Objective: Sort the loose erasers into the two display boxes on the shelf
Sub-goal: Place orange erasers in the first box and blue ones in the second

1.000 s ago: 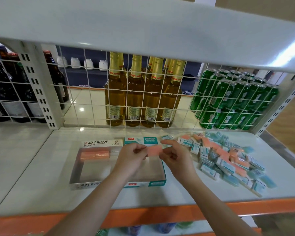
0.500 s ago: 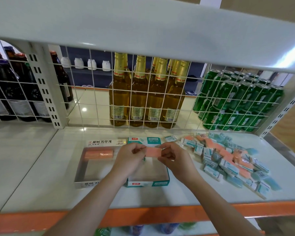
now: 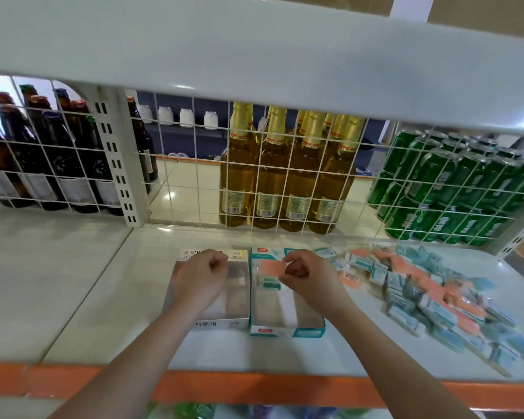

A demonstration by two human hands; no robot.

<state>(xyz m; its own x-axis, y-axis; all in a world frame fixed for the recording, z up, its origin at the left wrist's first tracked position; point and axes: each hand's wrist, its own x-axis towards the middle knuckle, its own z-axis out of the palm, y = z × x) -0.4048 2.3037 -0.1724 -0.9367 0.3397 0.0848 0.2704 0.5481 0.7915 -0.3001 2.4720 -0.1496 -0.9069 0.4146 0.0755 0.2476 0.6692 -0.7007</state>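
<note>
right hand (image 3: pixel 307 278) pinches a pink eraser (image 3: pixel 272 266) by its right end, thumb and curled fingers closed on it; eraser sits flat-on, held above the far end of the teal display box (image 3: pixel 286 328). left hand (image 3: pixel 201 276) hovers over the white display box (image 3: pixel 221 323), fingers curled in toward the thumb; cannot tell whether anything is between them. the two hands are apart, the eraser touching only the right one.

the two boxes lie side by side on the white shelf (image 3: pixel 103 313), touching along their long walls, white one to the left, teal to the right. a few teal-sleeved erasers (image 3: pixel 268 282) lie at the far end of the teal box, just under the held one. the far end of the white box is hidden by the left hand.

loose eraser pile (image 3: pixel 430 294) spreads over the right part of the shelf, pink and teal mixed, near the teal box.

behind a wire grid (image 3: pixel 194 182): dark bottles (image 3: pixel 58 158) left, amber bottles (image 3: pixel 285 176) centre, green cans (image 3: pixel 454 189) right. orange shelf edge (image 3: pixel 254 388) in front.
</note>
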